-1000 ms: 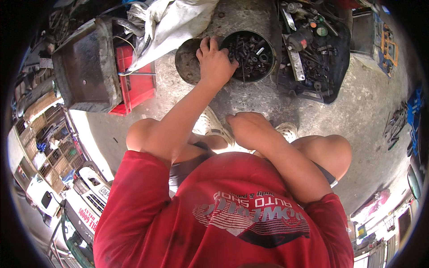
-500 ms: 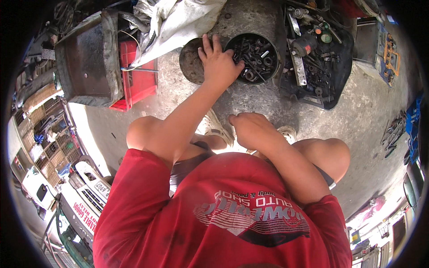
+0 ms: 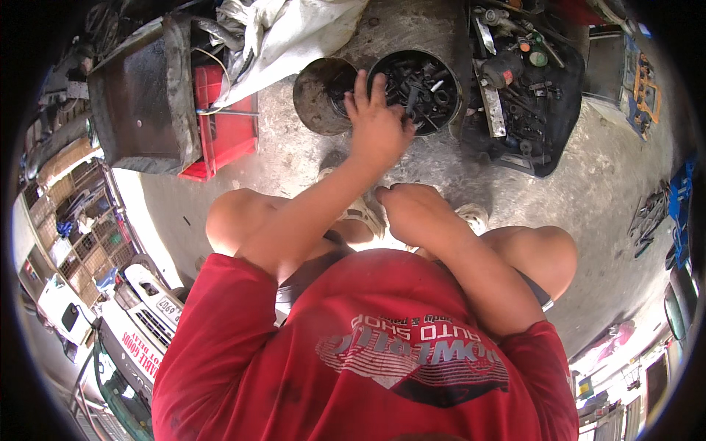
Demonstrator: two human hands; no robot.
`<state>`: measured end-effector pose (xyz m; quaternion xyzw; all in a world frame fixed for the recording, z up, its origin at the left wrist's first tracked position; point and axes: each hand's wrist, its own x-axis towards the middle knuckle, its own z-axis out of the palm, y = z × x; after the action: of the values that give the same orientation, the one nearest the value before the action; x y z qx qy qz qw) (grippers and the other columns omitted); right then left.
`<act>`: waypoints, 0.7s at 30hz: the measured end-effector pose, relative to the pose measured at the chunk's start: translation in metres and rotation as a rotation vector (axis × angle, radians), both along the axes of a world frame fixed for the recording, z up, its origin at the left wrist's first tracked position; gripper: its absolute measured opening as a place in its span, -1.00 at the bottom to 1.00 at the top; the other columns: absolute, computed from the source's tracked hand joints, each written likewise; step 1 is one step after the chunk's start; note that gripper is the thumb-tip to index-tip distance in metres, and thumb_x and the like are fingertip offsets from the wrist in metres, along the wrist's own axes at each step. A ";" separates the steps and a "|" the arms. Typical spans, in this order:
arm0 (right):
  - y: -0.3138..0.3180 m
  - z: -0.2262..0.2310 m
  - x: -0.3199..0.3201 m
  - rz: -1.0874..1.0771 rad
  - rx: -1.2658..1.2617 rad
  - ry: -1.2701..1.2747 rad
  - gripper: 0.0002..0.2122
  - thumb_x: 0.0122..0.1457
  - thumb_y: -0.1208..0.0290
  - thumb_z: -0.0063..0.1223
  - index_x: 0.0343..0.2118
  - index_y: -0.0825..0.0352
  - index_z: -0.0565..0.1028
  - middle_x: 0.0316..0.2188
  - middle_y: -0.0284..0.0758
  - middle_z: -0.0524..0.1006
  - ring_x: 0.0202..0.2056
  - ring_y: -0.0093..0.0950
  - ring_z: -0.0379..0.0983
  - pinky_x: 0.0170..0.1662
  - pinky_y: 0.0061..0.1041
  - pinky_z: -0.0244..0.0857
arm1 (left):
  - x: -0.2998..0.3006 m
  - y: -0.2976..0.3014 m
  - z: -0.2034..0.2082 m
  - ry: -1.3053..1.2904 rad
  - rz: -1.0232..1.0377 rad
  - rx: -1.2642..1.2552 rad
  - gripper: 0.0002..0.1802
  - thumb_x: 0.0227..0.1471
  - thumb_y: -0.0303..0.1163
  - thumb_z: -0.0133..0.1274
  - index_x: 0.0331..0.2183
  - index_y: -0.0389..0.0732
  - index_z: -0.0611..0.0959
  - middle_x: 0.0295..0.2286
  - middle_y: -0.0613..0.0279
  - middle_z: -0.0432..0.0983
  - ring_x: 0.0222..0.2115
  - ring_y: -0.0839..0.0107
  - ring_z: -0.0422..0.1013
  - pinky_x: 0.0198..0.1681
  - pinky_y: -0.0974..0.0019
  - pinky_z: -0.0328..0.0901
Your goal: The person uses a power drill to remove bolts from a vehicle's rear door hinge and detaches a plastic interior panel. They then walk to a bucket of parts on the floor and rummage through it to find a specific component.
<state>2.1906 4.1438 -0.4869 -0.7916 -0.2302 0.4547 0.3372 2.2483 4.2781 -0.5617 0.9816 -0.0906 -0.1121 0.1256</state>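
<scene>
A round dark tub [image 3: 457,110] full of bolts, nuts and other loose metal parts [image 3: 423,92] stands on the floor ahead of me. My left hand [image 3: 379,131] is over its left rim, with two fingers stretched out and apart and nothing visible held. The hand covers part of the rim. Beside the tub, on the left, is a second round container [image 3: 312,103], brownish inside, with dark small pieces at its right side. My right hand [image 3: 421,213] rests low between my knees, its fingers curled closed; whatever they hold, if anything, is hidden.
At the right, a black tray [image 3: 540,165] holds tools and greasy machine parts. A white sack [image 3: 294,44] lies at the back left, near a red plastic bin [image 3: 228,140] and a worn metal box [image 3: 143,103]. Several tools [image 3: 649,220] lie on the floor at far right.
My left hand has shifted right and slightly toward me, from between the two round containers to the parts tub's near-left rim. My right hand stays where it was.
</scene>
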 end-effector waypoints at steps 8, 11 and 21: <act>0.000 0.004 -0.002 0.049 -0.034 0.055 -0.70 0.03 0.62 -0.02 -0.16 0.38 0.63 -0.23 0.02 0.65 -0.14 -0.02 0.61 -0.04 -0.07 0.46 | -0.021 -0.009 -0.004 0.043 -0.050 -0.074 -0.74 0.02 -0.15 0.28 -0.27 -0.05 0.83 0.29 -0.20 0.15 0.40 -0.23 -0.14 0.35 -0.51 -0.14; -0.001 0.000 -0.006 -0.002 0.020 0.014 -0.71 0.04 0.61 -0.02 -0.16 0.39 0.61 -0.26 0.01 0.64 -0.14 -0.02 0.60 -0.04 -0.06 0.45 | -0.018 -0.001 -0.005 0.004 -0.008 -0.114 -0.73 0.03 -0.13 0.27 -0.27 -0.05 0.83 0.30 -0.20 0.15 0.40 -0.24 -0.15 0.35 -0.53 -0.16; -0.001 -0.001 -0.006 0.005 0.012 -0.022 -0.71 0.03 0.62 -0.02 -0.16 0.41 0.59 -0.28 0.00 0.64 -0.14 -0.03 0.60 -0.07 -0.07 0.45 | 0.039 0.017 -0.012 -0.100 0.018 0.146 -0.45 -0.02 -0.10 0.28 0.04 -0.04 0.70 0.34 -0.25 0.08 0.40 -0.38 -0.21 0.34 -0.57 -0.19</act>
<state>2.1847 4.1429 -0.4881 -0.7938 -0.2386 0.4455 0.3385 2.2876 4.2948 -0.5741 0.9933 -0.0795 -0.0680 0.0498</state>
